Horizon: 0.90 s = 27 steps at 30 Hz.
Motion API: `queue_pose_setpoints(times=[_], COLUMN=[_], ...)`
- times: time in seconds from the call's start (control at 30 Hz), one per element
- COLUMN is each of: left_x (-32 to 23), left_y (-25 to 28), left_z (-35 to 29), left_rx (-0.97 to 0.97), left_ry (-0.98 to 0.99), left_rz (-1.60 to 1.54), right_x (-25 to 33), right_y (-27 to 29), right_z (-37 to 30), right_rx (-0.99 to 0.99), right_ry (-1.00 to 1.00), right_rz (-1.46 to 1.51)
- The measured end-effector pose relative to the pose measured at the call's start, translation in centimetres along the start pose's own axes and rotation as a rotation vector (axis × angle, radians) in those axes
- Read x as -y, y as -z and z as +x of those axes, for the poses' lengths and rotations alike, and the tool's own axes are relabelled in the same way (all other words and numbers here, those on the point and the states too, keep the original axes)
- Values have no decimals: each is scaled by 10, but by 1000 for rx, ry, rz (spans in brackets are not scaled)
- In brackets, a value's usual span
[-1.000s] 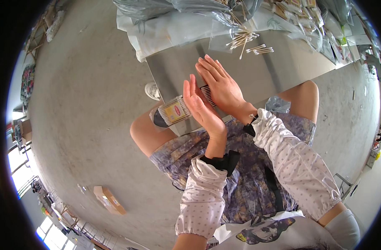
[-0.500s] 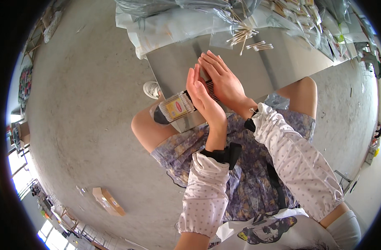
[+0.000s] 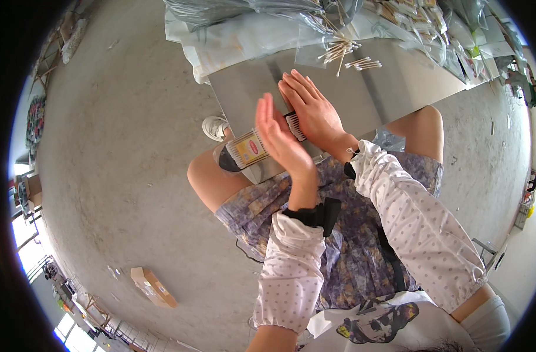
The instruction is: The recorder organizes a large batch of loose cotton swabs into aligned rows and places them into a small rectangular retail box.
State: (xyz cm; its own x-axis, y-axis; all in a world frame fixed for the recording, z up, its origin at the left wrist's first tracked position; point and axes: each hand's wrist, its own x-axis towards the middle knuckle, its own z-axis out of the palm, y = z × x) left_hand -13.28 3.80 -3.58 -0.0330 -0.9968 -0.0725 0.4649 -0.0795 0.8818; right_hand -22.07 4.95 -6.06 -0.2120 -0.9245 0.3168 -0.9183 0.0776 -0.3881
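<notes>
My left hand (image 3: 281, 139) is held on edge, fingers stretched out and slightly blurred, above the near edge of the metal table. A clear-wrapped pack of cotton swabs (image 3: 248, 150), with a yellow label and a dark end, shows on its left side. My right hand (image 3: 316, 111) lies flat with fingers extended, palm side toward the left hand. In the gap between the hands, a row of light swab sticks on a dark backing (image 3: 295, 127) touches or lies close to my right palm. My left hand hides whether this joins the labelled pack.
Loose cotton swabs (image 3: 341, 50) lie on the metal table (image 3: 409, 76). Plastic sheeting (image 3: 238, 50) covers its far side, with bagged swab packs (image 3: 423, 20) at the far right. My knees are under the near edge. A cardboard box (image 3: 153, 287) sits on the floor.
My left hand has moved slightly left, away from my right hand, so the gap between them is wider. My right hand and the labelled pack have barely moved.
</notes>
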Motion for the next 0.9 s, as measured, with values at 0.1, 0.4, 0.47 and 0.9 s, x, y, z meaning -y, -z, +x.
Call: queue_pose_setpoints(times=[0.1,0.4,0.47,0.9], left_x=[-21,-41,-23,-7], left_y=[22,75,78,96], left_z=[15,49,47,59], left_rx=[-120,-38,-90,51], left_ry=[-193,116,-4,88], left_rz=[284,1381,1398,1099], right_x=[-9,16,20,28], right_y=[6,-18,-20,-18], right_z=[-3,3,4,4], right_rx=[27,-17,-5,26], right_ry=[60,20,12,9], right_rz=[-184,-36,-35,-42])
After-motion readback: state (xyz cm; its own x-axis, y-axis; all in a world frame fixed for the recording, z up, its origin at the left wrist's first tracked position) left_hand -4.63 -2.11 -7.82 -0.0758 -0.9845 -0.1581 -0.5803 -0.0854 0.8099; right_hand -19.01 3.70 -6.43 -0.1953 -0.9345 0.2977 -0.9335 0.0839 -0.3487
